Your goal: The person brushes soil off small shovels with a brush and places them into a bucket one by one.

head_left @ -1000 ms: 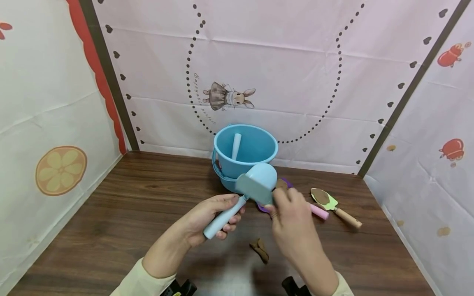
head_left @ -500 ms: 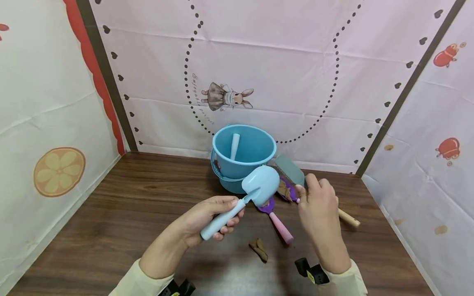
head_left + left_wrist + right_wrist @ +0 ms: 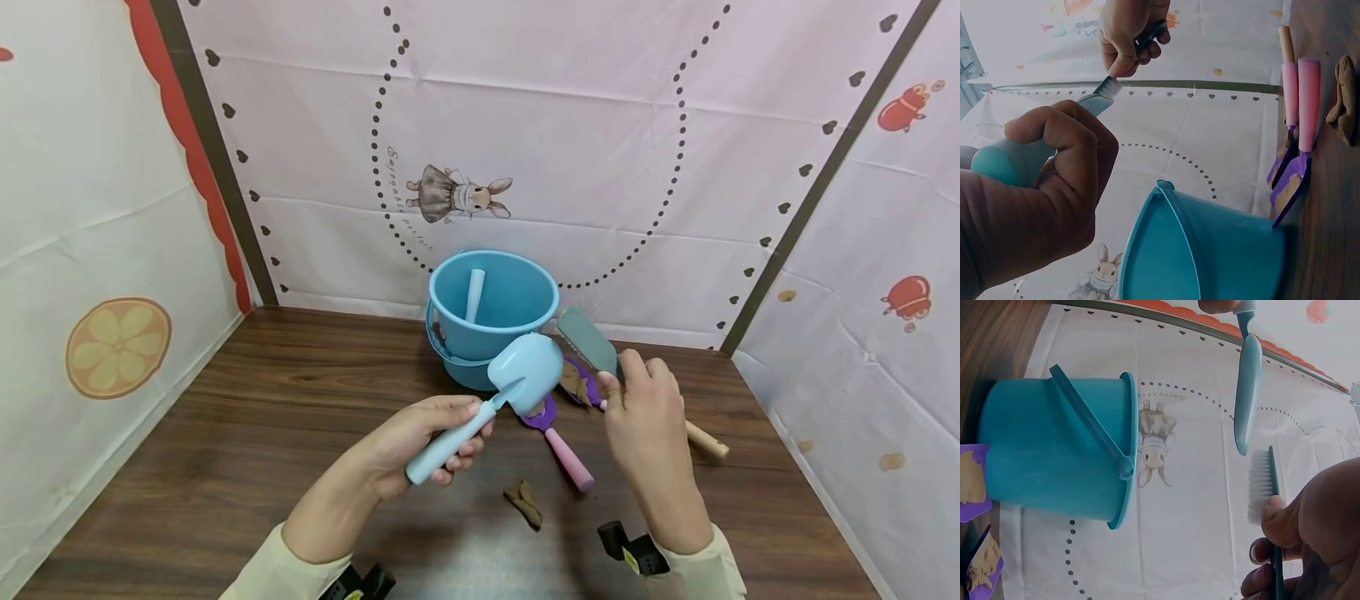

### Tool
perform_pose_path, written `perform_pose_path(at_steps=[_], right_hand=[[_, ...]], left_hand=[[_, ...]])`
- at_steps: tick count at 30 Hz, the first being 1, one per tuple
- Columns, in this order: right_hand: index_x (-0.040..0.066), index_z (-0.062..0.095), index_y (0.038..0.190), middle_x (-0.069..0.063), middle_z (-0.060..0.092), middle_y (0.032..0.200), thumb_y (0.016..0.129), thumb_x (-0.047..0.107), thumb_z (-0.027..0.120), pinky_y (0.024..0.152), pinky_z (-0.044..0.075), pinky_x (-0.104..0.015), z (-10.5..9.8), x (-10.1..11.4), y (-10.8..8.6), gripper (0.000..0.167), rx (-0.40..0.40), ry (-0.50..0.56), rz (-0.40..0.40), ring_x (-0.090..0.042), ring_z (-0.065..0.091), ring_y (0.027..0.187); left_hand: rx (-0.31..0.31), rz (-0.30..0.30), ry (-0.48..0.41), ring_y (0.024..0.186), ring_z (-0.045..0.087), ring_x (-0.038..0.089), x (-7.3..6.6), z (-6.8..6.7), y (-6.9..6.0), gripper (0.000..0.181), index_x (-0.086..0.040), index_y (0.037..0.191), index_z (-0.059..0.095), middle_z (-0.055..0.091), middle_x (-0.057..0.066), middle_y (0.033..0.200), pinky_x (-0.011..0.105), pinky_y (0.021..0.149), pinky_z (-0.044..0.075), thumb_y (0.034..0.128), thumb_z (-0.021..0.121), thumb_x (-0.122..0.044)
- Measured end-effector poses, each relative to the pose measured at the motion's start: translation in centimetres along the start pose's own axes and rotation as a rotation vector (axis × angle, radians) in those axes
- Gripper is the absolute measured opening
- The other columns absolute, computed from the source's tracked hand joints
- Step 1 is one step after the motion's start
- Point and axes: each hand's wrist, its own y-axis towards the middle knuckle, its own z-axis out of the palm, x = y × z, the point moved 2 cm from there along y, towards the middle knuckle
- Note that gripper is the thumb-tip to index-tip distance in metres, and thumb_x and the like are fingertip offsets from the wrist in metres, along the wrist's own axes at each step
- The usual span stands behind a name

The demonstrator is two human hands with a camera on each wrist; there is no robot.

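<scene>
A light blue toy shovel (image 3: 527,371) is held by its handle in my left hand (image 3: 420,442), the blade pointing up and to the right. My right hand (image 3: 648,425) grips a grey-green brush (image 3: 587,337); white bristles show in the right wrist view, close to the tip of the shovel (image 3: 1247,394) but apart from it. Behind the shovel stands a blue bucket (image 3: 480,329), with a light blue handle (image 3: 475,294) sticking up inside. Two purple shovels with pink handles lie on the table, the nearer shovel (image 3: 566,454) right of the blue blade, both carrying brown clay-like stuff.
A brown lump (image 3: 523,504) lies on the wooden table (image 3: 247,450) between my forearms. A wooden handle (image 3: 707,439) pokes out to the right of my right hand, which hides the rest of it. Printed cloth walls (image 3: 570,167) enclose the back and sides.
My right hand has moved right with the brush, away from the shovel blade, which it partly covered one second ago. My left hand keeps its hold on the shovel, nearly still.
</scene>
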Motion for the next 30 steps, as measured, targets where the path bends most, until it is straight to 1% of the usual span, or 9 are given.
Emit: perform_pose_path(at_steps=[6, 10, 13, 16, 20, 23, 27, 29, 30], right_hand=[[0.003, 0.055, 0.104, -0.016, 0.047, 0.089, 0.102, 0.027, 0.058, 0.073, 0.039, -0.047, -0.2, 0.0, 0.0, 0.025, -0.014, 0.002, -0.016, -0.036, 0.048, 0.081], [0.004, 0.056, 0.105, -0.015, 0.047, 0.088, 0.101, 0.025, 0.060, 0.071, 0.040, -0.046, -0.3, -0.2, 0.0, 0.022, -0.016, 0.011, -0.015, -0.036, 0.049, 0.080], [0.004, 0.056, 0.105, -0.014, 0.046, 0.086, 0.101, 0.023, 0.061, 0.070, 0.040, -0.044, -0.4, -0.3, 0.1, 0.020, -0.017, 0.018, -0.012, -0.034, 0.048, 0.078], [0.005, 0.056, 0.105, -0.014, 0.046, 0.086, 0.101, 0.023, 0.062, 0.069, 0.039, -0.042, -0.4, -0.3, 0.1, 0.019, -0.017, 0.023, -0.012, -0.033, 0.047, 0.077], [0.005, 0.056, 0.106, -0.014, 0.046, 0.086, 0.101, 0.023, 0.062, 0.069, 0.040, -0.042, -0.5, -0.2, 0.1, 0.019, -0.016, 0.024, -0.016, -0.033, 0.047, 0.077], [0.004, 0.057, 0.106, -0.014, 0.046, 0.086, 0.101, 0.023, 0.062, 0.069, 0.040, -0.043, -0.6, -0.2, 0.1, 0.020, -0.015, 0.027, -0.015, -0.033, 0.048, 0.077], [0.005, 0.057, 0.106, -0.014, 0.047, 0.088, 0.102, 0.024, 0.060, 0.070, 0.041, -0.044, -0.6, -0.2, 0.0, 0.020, 0.003, 0.032, -0.008, -0.033, 0.048, 0.079], [0.005, 0.057, 0.107, -0.014, 0.047, 0.088, 0.103, 0.025, 0.059, 0.070, 0.041, -0.044, -0.7, -0.1, 0.0, 0.020, 0.015, 0.035, -0.005, -0.032, 0.048, 0.080], [0.005, 0.057, 0.107, -0.014, 0.047, 0.089, 0.103, 0.025, 0.058, 0.070, 0.041, -0.044, -0.7, -0.1, -0.1, 0.020, 0.018, 0.037, -0.003, -0.032, 0.048, 0.080]], left_hand=[[-0.014, 0.002, 0.005, 0.060, 0.043, 0.007, 0.0, 0.1, 0.1, 0.031, -0.004, 0.105, 0.055, 0.046, 0.000, 0.076, 0.018, 0.048, 0.040, 0.1095, 0.042, -0.031], [-0.060, 0.013, 0.042, 0.059, 0.044, 0.007, -0.1, 0.0, 0.1, 0.030, -0.003, 0.105, 0.055, 0.047, 0.001, 0.076, 0.018, 0.047, 0.040, 0.1093, 0.042, -0.030], [-0.116, 0.025, 0.112, 0.059, 0.044, 0.008, -0.4, -0.2, 0.2, 0.031, -0.001, 0.105, 0.055, 0.048, 0.001, 0.077, 0.019, 0.048, 0.040, 0.1089, 0.043, -0.029], [-0.194, 0.042, 0.243, 0.060, 0.044, 0.010, -0.8, -0.6, 0.6, 0.032, 0.000, 0.105, 0.056, 0.050, 0.002, 0.077, 0.021, 0.048, 0.040, 0.1089, 0.043, -0.030], [-0.338, 0.094, 0.528, 0.062, 0.044, 0.015, -2.4, -1.3, 1.3, 0.033, -0.003, 0.101, 0.060, 0.052, 0.005, 0.076, 0.026, 0.051, 0.038, 0.1089, 0.045, -0.032], [-0.467, 0.122, 0.823, 0.062, 0.045, 0.018, -4.1, -1.9, 2.1, 0.032, -0.008, 0.098, 0.061, 0.052, 0.006, 0.074, 0.029, 0.054, 0.037, 0.1081, 0.046, -0.034], [-0.616, 0.114, 1.253, 0.060, 0.049, 0.019, -6.2, -2.8, 3.2, 0.028, -0.015, 0.099, 0.061, 0.053, 0.004, 0.072, 0.032, 0.053, 0.040, 0.1073, 0.048, -0.038], [-0.660, 0.102, 1.437, 0.060, 0.052, 0.020, -7.1, -3.3, 3.9, 0.027, -0.016, 0.097, 0.061, 0.055, 0.004, 0.072, 0.033, 0.052, 0.042, 0.1070, 0.049, -0.037], [-0.670, 0.099, 1.535, 0.062, 0.054, 0.021, -7.6, -3.5, 4.4, 0.026, -0.015, 0.096, 0.061, 0.056, 0.004, 0.073, 0.034, 0.052, 0.044, 0.1067, 0.050, -0.036]])
